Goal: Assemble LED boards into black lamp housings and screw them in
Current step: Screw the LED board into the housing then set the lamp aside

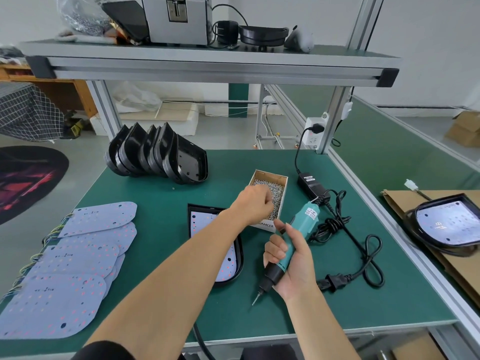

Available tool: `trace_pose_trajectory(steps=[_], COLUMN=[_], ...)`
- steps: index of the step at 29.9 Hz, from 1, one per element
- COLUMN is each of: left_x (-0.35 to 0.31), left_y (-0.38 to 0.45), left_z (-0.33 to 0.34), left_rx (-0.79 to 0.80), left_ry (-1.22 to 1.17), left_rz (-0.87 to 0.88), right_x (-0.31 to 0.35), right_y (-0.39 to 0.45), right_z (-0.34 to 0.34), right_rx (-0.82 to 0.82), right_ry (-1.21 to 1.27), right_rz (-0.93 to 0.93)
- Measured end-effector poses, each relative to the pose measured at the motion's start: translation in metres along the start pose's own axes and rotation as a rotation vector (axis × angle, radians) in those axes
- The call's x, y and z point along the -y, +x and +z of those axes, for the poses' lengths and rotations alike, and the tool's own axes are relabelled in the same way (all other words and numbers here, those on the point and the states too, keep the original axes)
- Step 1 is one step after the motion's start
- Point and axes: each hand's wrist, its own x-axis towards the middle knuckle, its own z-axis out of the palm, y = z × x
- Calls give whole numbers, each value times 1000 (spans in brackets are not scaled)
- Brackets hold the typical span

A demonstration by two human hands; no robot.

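Note:
A black lamp housing (191,211) lies flat on the green table with a pale LED board (201,220) inside it, partly hidden by my left forearm. My left hand (255,203) reaches into the cardboard box of screws (279,181), fingers curled down among the screws. My right hand (292,261) grips a teal electric screwdriver (302,220), its bit pointing down at the table to the right of the housing. Several loose LED boards (85,245) with coloured wires lie at the left. A row of empty black housings (158,154) stands at the back.
A black power adapter (311,184) and coiled cable (345,245) lie right of the screw box. A finished lamp (446,224) rests on cardboard (397,203) at the far right. A socket (314,133) hangs on the frame post. A shelf (207,66) spans overhead.

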Motion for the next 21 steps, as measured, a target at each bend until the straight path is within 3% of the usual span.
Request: trace_pose_trajectory(steps=[4, 12, 17, 21], left_x=[7, 21, 13, 7], left_y=[-27, -123, -190, -210], left_z=[-15, -42, -46, -45], left_rx=[-203, -233, -285, -413], left_ry=[-468, -1086, -1279, -1356], left_rz=[-91, -192, -280, -331], right_x=[0, 2, 6, 8], right_y=[1, -6, -23, -32], right_z=[-1, 0, 35, 73], right_rx=[16, 67, 190, 181], right_ry=[3, 40, 75, 50], right_rz=[-3, -71, -221, -330])
